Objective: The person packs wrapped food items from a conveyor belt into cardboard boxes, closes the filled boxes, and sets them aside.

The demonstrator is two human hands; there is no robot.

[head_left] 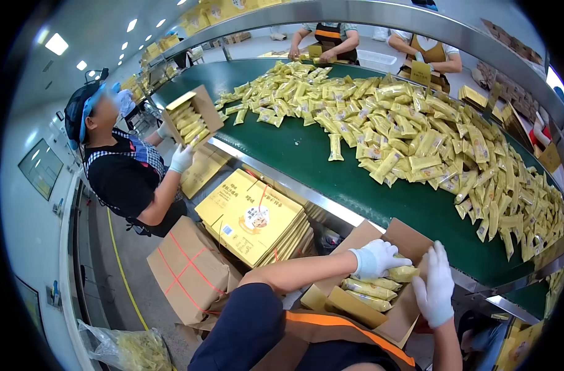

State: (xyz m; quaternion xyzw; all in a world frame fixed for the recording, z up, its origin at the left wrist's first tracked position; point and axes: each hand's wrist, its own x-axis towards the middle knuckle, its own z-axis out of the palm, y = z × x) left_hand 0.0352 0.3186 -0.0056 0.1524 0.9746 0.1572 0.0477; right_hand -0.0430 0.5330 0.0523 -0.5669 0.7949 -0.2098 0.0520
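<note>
1. I see left hand (374,259) curled, gripping yellow packet (404,274) at carton (409,235).
2. Right hand (435,288) flat, fingers extended, against carton's side.
3. Carton holds more packets (369,290), lying side by side.

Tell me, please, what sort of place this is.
Probably a factory packing line: yellow packets heaped on a green belt, an open carton holding more packets, and stacked flat cartons.

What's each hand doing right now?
Left hand: fingers curled on a packet; can't tell if it's gripped.
Right hand: open, fingers extended, at the side of the box.
</note>
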